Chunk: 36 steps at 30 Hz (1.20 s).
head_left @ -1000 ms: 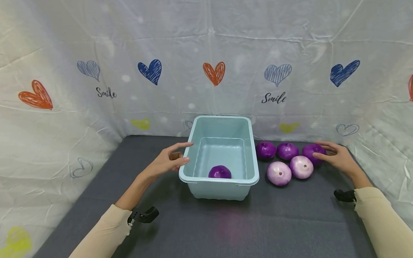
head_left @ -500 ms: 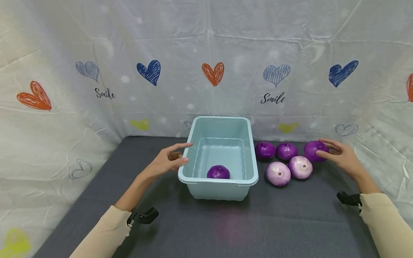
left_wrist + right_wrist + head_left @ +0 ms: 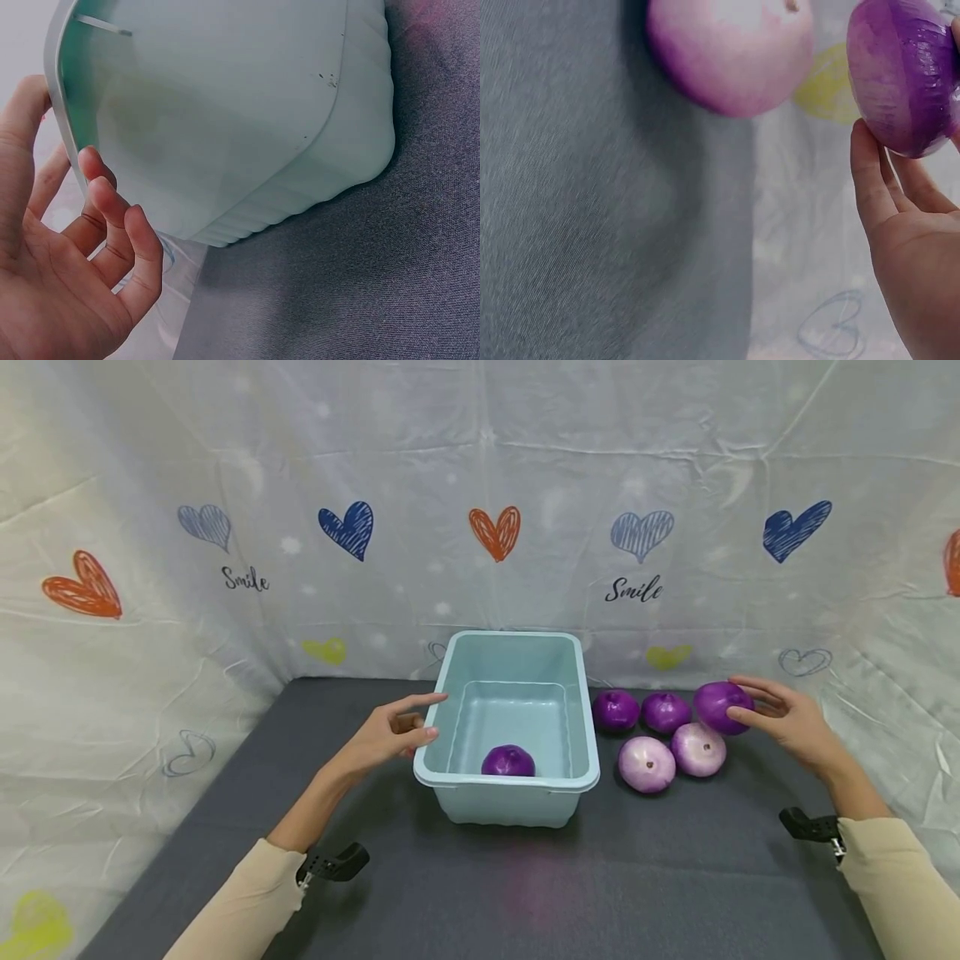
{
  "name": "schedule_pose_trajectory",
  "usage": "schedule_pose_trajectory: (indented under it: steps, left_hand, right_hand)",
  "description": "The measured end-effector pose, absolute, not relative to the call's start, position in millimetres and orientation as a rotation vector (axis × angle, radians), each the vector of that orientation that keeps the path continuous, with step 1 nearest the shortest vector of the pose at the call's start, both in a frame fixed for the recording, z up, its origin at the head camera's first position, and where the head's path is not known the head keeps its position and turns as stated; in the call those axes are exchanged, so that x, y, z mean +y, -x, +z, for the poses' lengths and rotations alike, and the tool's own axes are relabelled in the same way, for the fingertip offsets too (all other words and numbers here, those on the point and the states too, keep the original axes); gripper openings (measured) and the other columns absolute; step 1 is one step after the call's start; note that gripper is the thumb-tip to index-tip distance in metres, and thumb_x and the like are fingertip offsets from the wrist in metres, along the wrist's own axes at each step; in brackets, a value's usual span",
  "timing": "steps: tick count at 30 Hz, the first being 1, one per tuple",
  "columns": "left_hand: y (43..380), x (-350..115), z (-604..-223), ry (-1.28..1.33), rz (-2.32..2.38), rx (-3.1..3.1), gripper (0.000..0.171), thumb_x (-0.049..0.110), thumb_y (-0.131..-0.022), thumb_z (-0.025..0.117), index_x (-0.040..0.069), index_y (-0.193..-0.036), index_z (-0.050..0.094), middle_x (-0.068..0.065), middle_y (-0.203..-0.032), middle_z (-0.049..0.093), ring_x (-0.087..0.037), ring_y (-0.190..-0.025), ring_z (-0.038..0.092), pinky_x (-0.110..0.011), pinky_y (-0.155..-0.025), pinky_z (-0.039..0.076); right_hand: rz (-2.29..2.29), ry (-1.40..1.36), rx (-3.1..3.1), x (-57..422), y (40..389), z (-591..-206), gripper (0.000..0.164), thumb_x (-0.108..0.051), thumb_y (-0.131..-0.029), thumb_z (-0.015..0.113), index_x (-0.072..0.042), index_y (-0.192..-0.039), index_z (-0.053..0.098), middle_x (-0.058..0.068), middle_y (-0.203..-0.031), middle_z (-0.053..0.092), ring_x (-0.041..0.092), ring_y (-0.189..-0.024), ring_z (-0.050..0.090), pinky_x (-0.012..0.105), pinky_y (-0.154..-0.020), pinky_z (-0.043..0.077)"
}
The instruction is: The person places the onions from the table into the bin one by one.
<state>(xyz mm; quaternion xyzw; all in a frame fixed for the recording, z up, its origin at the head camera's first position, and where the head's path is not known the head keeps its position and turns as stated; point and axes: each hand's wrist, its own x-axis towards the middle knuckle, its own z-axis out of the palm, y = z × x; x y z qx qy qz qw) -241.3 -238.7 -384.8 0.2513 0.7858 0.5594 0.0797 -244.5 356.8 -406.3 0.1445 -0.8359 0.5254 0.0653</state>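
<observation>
My left hand (image 3: 386,731) holds the left rim of a pale blue plastic bin (image 3: 517,782), thumb and index finger over the edge. In the left wrist view the other fingers (image 3: 146,247) curl outside the bin's wall. One purple onion (image 3: 508,761) lies inside, at the near end. On the right, my right hand (image 3: 787,718) grips another purple onion (image 3: 718,706) between thumb and fingers. That onion is raised a little behind a pale onion (image 3: 698,749). The right wrist view shows fingertips under the held onion (image 3: 900,82).
Beside the bin's right wall sit two more dark purple onions (image 3: 617,710) and a second pale onion (image 3: 647,764). A dark grey cloth (image 3: 637,877) covers the table. A white curtain printed with hearts (image 3: 555,460) hangs behind and at both sides.
My right hand has taken hold of the far-right purple onion and raised it slightly, first shifting right, then back to the left. My left hand stays at the bin's rim.
</observation>
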Motion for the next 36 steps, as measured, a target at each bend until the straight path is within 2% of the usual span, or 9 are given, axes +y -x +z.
schedule_pose_trajectory:
  steps: [3, 9, 14, 17, 23, 27, 31, 36]
  left_hand:
    - [241.7, -238.6, -384.3, -0.746, 1.674, 2.349, 0.055, 0.016, -0.101, 0.068, 0.013, -0.152, 0.050, -0.013, -0.076, 0.052, -0.018, -0.059, 0.047, -0.037, -0.059, 0.043]
    - [242.6, -238.0, -383.9, -0.734, 1.672, 2.346, 0.056, 0.016, -0.100, 0.068, 0.011, -0.153, 0.049, -0.014, -0.077, 0.052, -0.017, -0.060, 0.048, -0.037, -0.061, 0.044]
    - [243.0, -238.3, -383.3, -0.715, 1.665, 2.342, 0.056, 0.017, -0.100, 0.069, 0.013, -0.152, 0.050, -0.032, -0.083, 0.050, -0.018, -0.062, 0.050, -0.037, -0.064, 0.046]
    - [243.4, -239.0, -382.4, -0.702, 1.652, 2.344, 0.056, 0.018, -0.099, 0.070, 0.016, -0.152, 0.051, -0.037, -0.087, 0.049, -0.025, -0.065, 0.052, -0.039, -0.068, 0.050]
    - [244.0, -241.5, -379.4, -0.694, 1.620, 2.355, 0.057, 0.021, -0.098, 0.073, 0.019, -0.151, 0.052, -0.030, -0.087, 0.053, -0.042, -0.075, 0.052, -0.050, -0.077, 0.053]
    - [245.9, -242.8, -379.5, -0.704, 1.607, 2.361, 0.058, 0.021, -0.097, 0.074, 0.019, -0.151, 0.053, -0.026, -0.086, 0.055, -0.040, -0.075, 0.052, -0.054, -0.078, 0.052]
    - [247.4, -243.7, -381.2, -0.720, 1.606, 2.359, 0.059, 0.020, -0.096, 0.074, 0.018, -0.151, 0.053, -0.026, -0.086, 0.054, -0.032, -0.073, 0.053, -0.057, -0.078, 0.051]
    - [248.3, -244.1, -382.0, -0.729, 1.612, 2.356, 0.059, 0.020, -0.096, 0.074, 0.017, -0.151, 0.053, -0.020, -0.084, 0.055, -0.031, -0.072, 0.052, -0.047, -0.074, 0.052]
  right_hand:
    - [1.591, -0.458, -2.517, 349.5, 242.6, -400.9, 0.050, -0.010, -0.099, 0.070, -0.005, -0.146, 0.054, -0.005, -0.137, 0.055, 0.002, -0.122, 0.050, 0.013, -0.092, 0.042]
    - [1.601, -0.505, -2.490, 337.6, 241.0, -393.8, 0.048, -0.008, -0.098, 0.070, -0.002, -0.144, 0.055, -0.002, -0.135, 0.059, 0.003, -0.120, 0.054, 0.015, -0.093, 0.043]
    - [1.652, -0.541, -2.468, 327.0, 240.5, -389.4, 0.047, -0.006, -0.099, 0.068, -0.002, -0.144, 0.055, 0.003, -0.136, 0.058, 0.006, -0.121, 0.055, 0.018, -0.093, 0.045]
    - [1.674, -0.567, -2.469, 319.6, 240.2, -385.2, 0.047, -0.006, -0.099, 0.068, -0.003, -0.144, 0.054, 0.009, -0.139, 0.056, 0.009, -0.122, 0.055, 0.020, -0.093, 0.047]
    - [1.687, -0.608, -2.489, 304.4, 242.1, -376.6, 0.048, -0.008, -0.099, 0.070, -0.007, -0.145, 0.056, 0.010, -0.140, 0.055, 0.013, -0.120, 0.058, 0.024, -0.090, 0.050]
    - [1.705, -0.666, -2.473, 295.4, 245.3, -373.5, 0.049, -0.006, -0.098, 0.070, -0.007, -0.144, 0.056, 0.009, -0.140, 0.055, 0.016, -0.119, 0.059, 0.027, -0.090, 0.051]
    - [1.720, -0.729, -2.449, 285.7, 248.3, -370.1, 0.049, -0.003, -0.097, 0.070, -0.004, -0.143, 0.056, 0.011, -0.140, 0.055, 0.018, -0.120, 0.059, 0.027, -0.092, 0.050]
    - [1.707, -0.770, -2.431, 270.6, 252.3, -362.9, 0.049, -0.002, -0.096, 0.071, -0.002, -0.142, 0.057, 0.013, -0.140, 0.056, 0.019, -0.120, 0.059, 0.025, -0.094, 0.048]
